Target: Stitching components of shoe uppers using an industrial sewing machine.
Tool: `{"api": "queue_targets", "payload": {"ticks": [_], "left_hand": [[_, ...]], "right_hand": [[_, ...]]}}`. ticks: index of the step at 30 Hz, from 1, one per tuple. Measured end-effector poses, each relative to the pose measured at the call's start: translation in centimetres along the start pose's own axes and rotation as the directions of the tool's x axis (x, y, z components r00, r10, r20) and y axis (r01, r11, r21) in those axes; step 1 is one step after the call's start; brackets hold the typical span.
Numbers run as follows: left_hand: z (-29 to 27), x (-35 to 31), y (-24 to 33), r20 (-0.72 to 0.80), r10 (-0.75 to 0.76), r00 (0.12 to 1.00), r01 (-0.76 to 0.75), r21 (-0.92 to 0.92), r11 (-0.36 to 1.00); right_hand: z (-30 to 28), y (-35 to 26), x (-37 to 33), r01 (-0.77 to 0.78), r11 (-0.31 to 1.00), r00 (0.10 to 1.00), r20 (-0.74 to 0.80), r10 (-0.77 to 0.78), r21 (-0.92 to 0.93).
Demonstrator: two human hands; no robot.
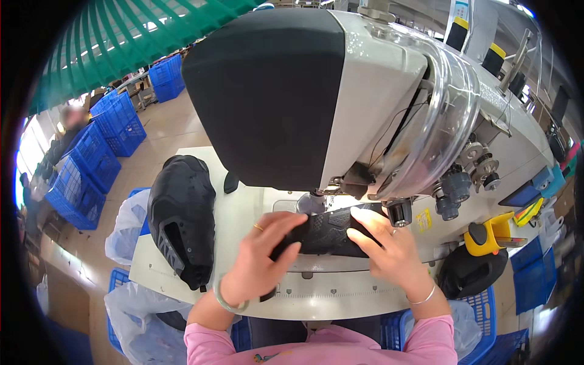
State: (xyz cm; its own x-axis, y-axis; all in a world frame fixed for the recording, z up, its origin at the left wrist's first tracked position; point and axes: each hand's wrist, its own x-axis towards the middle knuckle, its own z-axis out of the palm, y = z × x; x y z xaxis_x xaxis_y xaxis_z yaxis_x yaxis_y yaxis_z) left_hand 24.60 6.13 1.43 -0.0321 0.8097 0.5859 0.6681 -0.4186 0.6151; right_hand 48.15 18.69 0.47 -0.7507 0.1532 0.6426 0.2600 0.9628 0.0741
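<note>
A black textured shoe upper piece (331, 234) lies on the pale sewing machine table (322, 304), just under the needle area of a large sewing machine (377, 79). Its left end is gripped by my left hand (261, 246), with thumb and fingers closed around the black material. On the other end, my right hand (386, 246) presses with thumb and fingers, holding the piece against the table. To the left rests a stack of black shoe uppers (182, 213). The machine head partly hides the stitching spot.
Another black piece (473, 272) sits at the right below a yellow holder (488, 234). Blue crates with plastic bags (143, 313) flank the table below. More blue crates (85, 173) line the floor at far left, near a blurred person (73, 121). A green slatted fan guard (128, 36) hangs above.
</note>
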Motion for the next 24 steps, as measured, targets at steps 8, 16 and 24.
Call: {"api": "queue_targets", "payload": {"ticks": [8,16,24], "left_hand": [[2.6,0.2,-0.4,-0.032,0.144,0.989,-0.135,0.190,0.972],[2.6,0.9,0.0,-0.029,0.193,0.981,-0.175,0.316,0.933],[2.3,1.6,0.9,0.000,0.156,0.988,-0.145,0.365,0.920]], "right_hand": [[1.4,0.2,0.7,0.007,0.999,1.000,-0.022,-0.008,-0.052],[1.3,0.2,0.8,0.018,0.999,1.000,-0.014,-0.018,0.031],[1.5,-0.2,0.5,-0.029,0.999,0.999,-0.023,0.029,-0.017]]}}
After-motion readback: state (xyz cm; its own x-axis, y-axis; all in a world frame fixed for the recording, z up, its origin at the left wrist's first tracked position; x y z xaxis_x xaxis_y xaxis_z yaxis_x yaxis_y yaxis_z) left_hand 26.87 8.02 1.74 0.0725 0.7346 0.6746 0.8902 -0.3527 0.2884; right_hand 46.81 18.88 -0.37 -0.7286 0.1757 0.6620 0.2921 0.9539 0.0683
